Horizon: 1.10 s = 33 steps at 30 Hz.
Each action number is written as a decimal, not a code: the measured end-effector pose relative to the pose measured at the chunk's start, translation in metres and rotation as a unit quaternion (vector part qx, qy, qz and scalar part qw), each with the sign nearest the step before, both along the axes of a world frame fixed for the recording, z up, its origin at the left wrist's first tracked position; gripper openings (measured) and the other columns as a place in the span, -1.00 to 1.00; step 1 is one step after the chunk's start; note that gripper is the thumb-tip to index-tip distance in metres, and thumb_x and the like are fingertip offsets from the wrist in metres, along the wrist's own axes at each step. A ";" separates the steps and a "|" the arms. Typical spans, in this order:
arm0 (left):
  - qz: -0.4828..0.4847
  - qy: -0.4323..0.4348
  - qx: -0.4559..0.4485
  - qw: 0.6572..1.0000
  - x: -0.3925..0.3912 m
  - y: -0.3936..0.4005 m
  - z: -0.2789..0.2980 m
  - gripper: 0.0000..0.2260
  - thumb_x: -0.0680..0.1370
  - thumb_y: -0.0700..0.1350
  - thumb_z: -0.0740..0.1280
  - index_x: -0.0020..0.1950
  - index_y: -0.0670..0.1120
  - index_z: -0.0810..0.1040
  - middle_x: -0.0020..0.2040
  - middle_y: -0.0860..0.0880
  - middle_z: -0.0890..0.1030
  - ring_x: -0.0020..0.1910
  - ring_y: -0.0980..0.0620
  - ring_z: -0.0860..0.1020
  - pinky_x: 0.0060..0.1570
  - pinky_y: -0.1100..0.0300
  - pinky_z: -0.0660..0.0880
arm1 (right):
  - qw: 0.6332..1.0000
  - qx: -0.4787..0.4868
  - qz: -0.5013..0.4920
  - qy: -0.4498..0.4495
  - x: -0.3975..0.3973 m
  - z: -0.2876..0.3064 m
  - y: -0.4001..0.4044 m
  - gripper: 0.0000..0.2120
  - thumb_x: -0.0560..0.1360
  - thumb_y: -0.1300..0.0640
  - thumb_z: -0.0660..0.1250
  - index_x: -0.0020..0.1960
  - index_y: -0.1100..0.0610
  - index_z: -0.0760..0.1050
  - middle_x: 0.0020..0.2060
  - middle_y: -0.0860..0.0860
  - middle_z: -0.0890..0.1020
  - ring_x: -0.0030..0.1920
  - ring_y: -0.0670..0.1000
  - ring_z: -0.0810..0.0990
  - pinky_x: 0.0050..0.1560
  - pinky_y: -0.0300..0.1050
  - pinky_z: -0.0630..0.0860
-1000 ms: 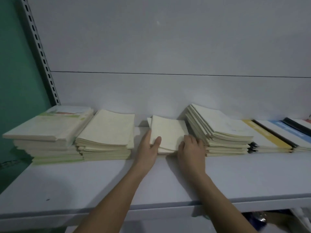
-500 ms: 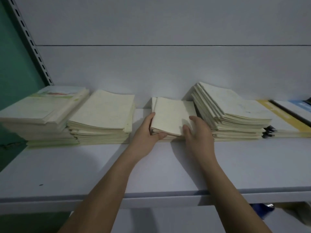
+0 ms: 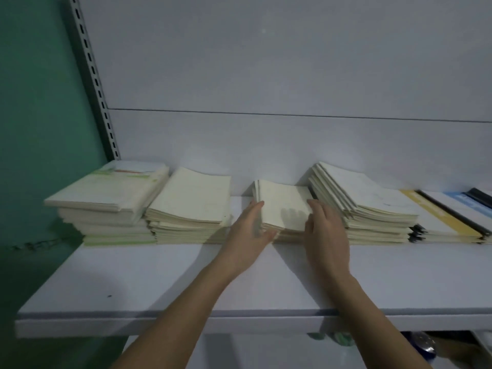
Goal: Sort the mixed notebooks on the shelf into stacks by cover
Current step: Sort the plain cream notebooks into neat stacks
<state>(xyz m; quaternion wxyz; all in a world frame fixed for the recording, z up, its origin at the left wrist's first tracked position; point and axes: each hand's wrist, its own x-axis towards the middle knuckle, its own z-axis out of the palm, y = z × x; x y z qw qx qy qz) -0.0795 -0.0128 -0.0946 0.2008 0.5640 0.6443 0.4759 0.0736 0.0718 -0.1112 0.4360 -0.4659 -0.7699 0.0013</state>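
Head view: five notebook stacks on the shelf (image 3: pixel 159 275). Left hand (image 3: pixel 246 235) and right hand (image 3: pixel 326 233), fingers straight, flank the small cream stack (image 3: pixel 283 206), third from left.

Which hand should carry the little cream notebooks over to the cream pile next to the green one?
Probably the left hand. It lies along the small cream stack's left edge, on the side facing the cream pile, so its path is clear. The right hand would have to cross over the small stack.

head view, downward onto near shelf (image 3: pixel 159 275)
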 end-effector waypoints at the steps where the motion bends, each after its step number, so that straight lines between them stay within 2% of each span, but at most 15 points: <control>1: 0.002 0.026 0.017 1.000 -0.007 -0.009 0.009 -0.50 0.57 -0.06 0.37 0.49 0.02 0.32 0.45 0.14 0.35 0.42 0.20 0.29 0.38 0.28 0.21 | 0.999 0.033 0.008 0.020 -0.002 0.009 -0.009 -0.65 0.48 0.40 0.25 0.24 0.23 0.49 0.12 0.15 0.58 0.09 0.18 0.51 0.00 -0.05 0.45; 3: 0.023 0.055 0.040 0.997 -0.030 -0.030 0.031 -0.66 0.58 -0.09 0.34 0.37 0.04 0.48 0.31 0.16 0.50 0.32 0.22 0.42 0.26 0.36 0.29 | 0.995 0.065 0.063 0.046 -0.013 0.026 -0.028 -0.68 0.52 0.37 0.24 0.25 0.20 0.48 0.08 0.10 0.60 0.06 0.11 0.55 -0.03 -0.19 0.40; 6: 0.080 0.117 0.039 0.989 -0.074 -0.058 0.058 -0.79 0.59 -0.09 0.31 0.20 0.06 0.60 0.15 0.18 0.62 0.16 0.17 0.54 0.22 0.22 0.42 | 0.983 0.016 0.184 0.012 -0.044 0.048 -0.055 -0.76 0.59 0.21 0.20 0.23 0.11 0.48 0.04 -0.03 0.59 -0.02 -0.05 0.53 -0.03 -0.21 0.46; 8: 0.126 0.174 0.003 0.977 -0.106 -0.073 0.068 -0.79 0.59 -0.04 0.28 0.21 0.09 0.58 0.17 0.17 0.60 0.14 0.11 0.54 0.19 0.14 0.45 | 0.972 -0.021 0.232 -0.039 -0.071 0.057 -0.066 -0.79 0.61 0.12 0.20 0.20 0.05 0.50 0.01 -0.11 0.56 -0.03 -0.10 0.50 -0.01 -0.19 0.47; 10: 0.169 0.228 -0.036 0.958 -0.136 -0.088 0.074 -0.75 0.59 -0.01 0.26 0.26 0.08 0.55 0.22 0.10 0.58 0.16 0.04 0.51 0.17 0.09 0.45 | 0.961 -0.040 0.257 -0.095 -0.101 0.062 -0.073 -0.78 0.61 0.04 0.20 0.22 0.02 0.50 0.07 -0.10 0.56 0.07 -0.05 0.52 0.05 -0.10 0.48; 13: 0.212 0.273 -0.072 0.936 -0.171 -0.108 0.077 -0.73 0.60 0.00 0.23 0.27 0.07 0.54 0.26 0.04 0.57 0.23 -0.03 0.48 0.20 0.02 0.44 | 0.950 -0.052 0.249 -0.182 -0.142 0.064 -0.079 -0.61 0.60 -0.10 0.20 0.36 0.03 0.40 0.27 -0.04 0.50 0.25 0.03 0.45 0.16 -0.06 0.42; 16: 0.201 0.249 -0.078 0.944 -0.186 -0.124 0.076 -0.74 0.59 -0.02 0.23 0.26 0.06 0.54 0.25 0.04 0.57 0.24 -0.01 0.47 0.24 -0.01 0.42 | 0.939 -0.077 0.228 -0.245 -0.174 0.063 -0.080 -0.35 0.55 -0.24 0.20 0.53 0.05 0.17 0.50 0.02 0.25 0.47 0.08 0.23 0.38 0.01 0.26; 17: 0.195 0.251 -0.070 0.946 -0.187 -0.127 0.075 -0.75 0.60 -0.04 0.23 0.25 0.06 0.55 0.23 0.06 0.58 0.24 0.01 0.47 0.23 -0.01 0.42 | 0.932 -0.098 0.226 -0.265 -0.181 0.062 -0.080 -0.29 0.54 -0.27 0.20 0.54 0.06 0.12 0.53 0.03 0.19 0.51 0.10 0.16 0.43 0.04 0.21; 19: 0.194 0.251 -0.039 0.947 -0.187 -0.132 0.076 -0.77 0.60 -0.06 0.22 0.21 0.06 0.57 0.16 0.10 0.60 0.17 0.06 0.49 0.18 0.02 0.45 | 0.917 -0.118 0.229 -0.304 -0.188 0.056 -0.078 -0.31 0.52 -0.29 0.22 0.48 0.07 0.16 0.47 0.04 0.26 0.47 0.15 0.21 0.37 0.08 0.25; 22: 0.188 0.196 0.003 0.962 -0.185 -0.138 0.078 -0.82 0.60 -0.08 0.24 0.11 0.05 0.61 0.00 0.11 0.64 -0.04 0.12 0.57 0.03 0.07 0.54 | 0.917 -0.084 0.228 -0.315 -0.188 0.047 -0.077 -0.46 0.52 -0.19 0.27 0.37 0.07 0.27 0.29 0.01 0.42 0.31 0.13 0.38 0.22 0.02 0.33; 25: 0.163 0.157 0.005 0.974 -0.180 -0.141 0.075 -0.83 0.59 -0.09 0.25 0.04 0.03 0.64 -0.15 0.12 0.65 -0.21 0.13 0.60 -0.12 0.14 0.57 | 0.930 -0.037 0.215 -0.297 -0.183 0.047 -0.078 -0.70 0.55 -0.09 0.25 0.20 0.03 0.37 0.07 -0.05 0.52 0.12 0.08 0.49 -0.07 -0.07 0.33; 26: 0.155 0.149 0.002 0.977 -0.177 -0.141 0.074 -0.83 0.59 -0.09 0.25 0.02 0.02 0.64 -0.20 0.11 0.66 -0.25 0.11 0.61 -0.16 0.14 0.58 | 0.931 -0.034 0.216 -0.294 -0.181 0.047 -0.078 -0.74 0.56 -0.05 0.24 0.19 0.03 0.39 0.06 -0.05 0.54 0.10 0.08 0.50 -0.09 -0.06 0.36; 28: 0.133 0.108 -0.020 0.985 -0.172 -0.139 0.071 -0.82 0.60 -0.07 0.24 -0.01 -0.03 0.64 -0.22 0.04 0.67 -0.28 0.03 0.63 -0.19 0.07 0.61 | 0.932 -0.053 0.232 -0.273 -0.175 0.048 -0.079 -0.74 0.59 0.03 0.20 0.27 0.00 0.43 0.15 -0.06 0.57 0.17 0.07 0.51 0.06 -0.01 0.45; 30: 0.102 -0.017 -0.069 0.992 -0.169 -0.136 0.071 -0.76 0.62 0.02 0.22 0.05 -0.09 0.60 -0.13 -0.05 0.68 -0.21 -0.06 0.66 -0.17 0.00 0.65 | 0.945 -0.081 0.237 -0.212 -0.170 0.051 -0.085 -0.69 0.63 0.05 0.15 0.35 -0.05 0.44 0.22 -0.06 0.58 0.20 0.07 0.52 0.15 0.01 0.46; 33: 0.040 -0.243 -0.130 0.961 -0.167 -0.130 0.079 -0.54 0.62 0.22 0.15 0.24 -0.14 0.48 0.02 -0.14 0.67 -0.12 -0.17 0.69 -0.13 -0.03 0.65 | 0.963 -0.110 0.244 -0.026 -0.166 0.063 -0.097 -0.71 0.65 0.02 0.12 0.31 -0.09 0.49 -0.01 -0.10 0.65 0.00 0.02 0.59 -0.05 -0.10 0.46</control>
